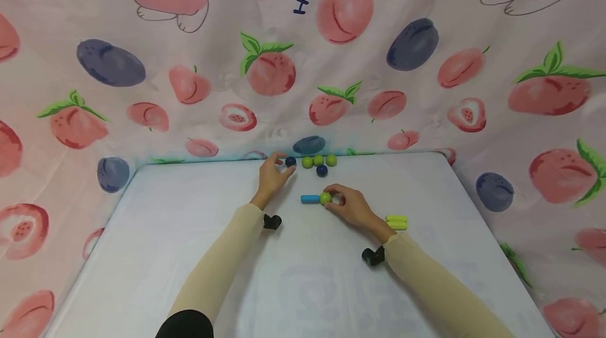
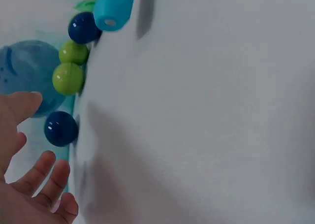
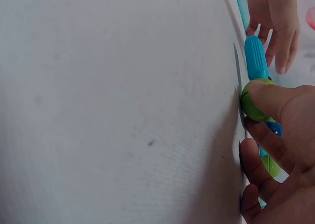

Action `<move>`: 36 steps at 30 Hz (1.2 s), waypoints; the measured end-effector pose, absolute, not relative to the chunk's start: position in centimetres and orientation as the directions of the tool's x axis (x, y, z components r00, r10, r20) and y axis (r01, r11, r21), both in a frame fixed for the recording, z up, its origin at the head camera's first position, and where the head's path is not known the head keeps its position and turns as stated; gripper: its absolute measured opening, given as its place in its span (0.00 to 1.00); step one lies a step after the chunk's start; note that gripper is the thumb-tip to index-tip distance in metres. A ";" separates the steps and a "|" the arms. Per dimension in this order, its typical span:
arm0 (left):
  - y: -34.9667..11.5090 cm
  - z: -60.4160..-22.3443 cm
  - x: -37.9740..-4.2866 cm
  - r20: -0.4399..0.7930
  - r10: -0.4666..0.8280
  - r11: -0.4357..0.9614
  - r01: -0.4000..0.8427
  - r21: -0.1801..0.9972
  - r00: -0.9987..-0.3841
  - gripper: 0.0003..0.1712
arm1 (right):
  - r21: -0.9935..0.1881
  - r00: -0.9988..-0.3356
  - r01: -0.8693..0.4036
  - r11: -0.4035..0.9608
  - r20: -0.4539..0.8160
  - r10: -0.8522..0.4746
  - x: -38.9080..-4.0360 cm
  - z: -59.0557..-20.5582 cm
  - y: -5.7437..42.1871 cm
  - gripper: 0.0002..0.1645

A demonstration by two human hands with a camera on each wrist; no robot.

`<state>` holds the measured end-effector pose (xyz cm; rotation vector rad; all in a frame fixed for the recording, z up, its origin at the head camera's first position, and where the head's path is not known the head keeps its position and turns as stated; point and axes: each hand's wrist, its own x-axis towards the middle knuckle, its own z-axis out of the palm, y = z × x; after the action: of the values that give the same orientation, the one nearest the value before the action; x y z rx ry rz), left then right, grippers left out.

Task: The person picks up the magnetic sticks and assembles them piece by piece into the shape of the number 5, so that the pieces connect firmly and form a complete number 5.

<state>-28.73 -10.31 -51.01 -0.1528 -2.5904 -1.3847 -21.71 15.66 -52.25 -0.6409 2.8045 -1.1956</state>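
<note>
My right hand (image 1: pixel 350 205) pinches a green ball (image 1: pixel 325 198) between thumb and fingers. A ribbed blue rod (image 1: pixel 310 199) extends leftward from that ball, its end against it; whether they are joined I cannot tell. At the back edge, my left hand (image 1: pixel 273 176) is spread around a dark blue ball (image 1: pixel 291 161). In the left wrist view, gaps show between this ball (image 2: pixel 61 129) and the thumb and fingers. Just right of it sit several green balls (image 1: pixel 318 160) in a row, with another dark blue ball (image 1: pixel 322 171) in front.
Two yellow-green rods (image 1: pixel 396 222) lie side by side near my right wrist. The white table (image 1: pixel 189 233) ends at a fruit-printed cloth (image 1: pixel 274 22) hanging behind it. Each wrist carries a black mount (image 1: pixel 373 256).
</note>
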 end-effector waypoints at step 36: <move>-9.1 -52.6 -31.3 0.191 -0.139 0.607 0.069 0.791 -0.972 0.20 | -0.695 -0.926 -0.341 0.633 0.131 -0.355 -21.7 -52.5 15.6 0.23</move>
<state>-31.32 -9.08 -52.62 0.0582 -2.6006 -1.2952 -21.69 15.63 -52.54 -0.6020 2.8223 -1.1941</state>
